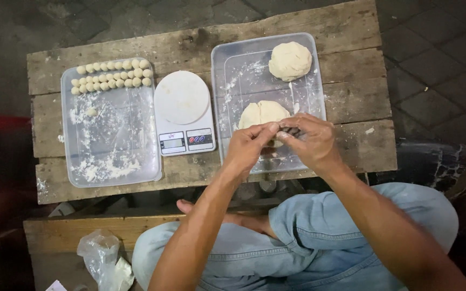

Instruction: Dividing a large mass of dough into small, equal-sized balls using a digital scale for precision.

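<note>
Over the right-hand plastic tray [233,59] both hands meet, fingertips touching. Left hand [249,144] is curled, thumb and forefinger pinched on a small piece of dough [279,129] at its tip. Right hand [311,141] is half closed too, fingers bent in on that same piece from the other side. Just behind the knuckles, touching them by the look of it, lies a pale dough lump [262,113] on the tray floor. A second, rounder dough mound [290,60] sits in the far right corner, well apart, with floured bare tray between the two. Both wrists hang above the tray's near rim, close to the front edge of the wooden table [351,70]. Beside that tray stands a white kitchen scale [183,110], its round plate bare, squeezed between the two trays with hardly a gap either side. Left of it, another clear tray [111,145] holds rows of small dough balls [111,75] along its far edge, one stray ball [91,112] below them, and plenty of floured room toward the near rim. Down low, a crumpled plastic bag [103,258] lies beside the knee.
</note>
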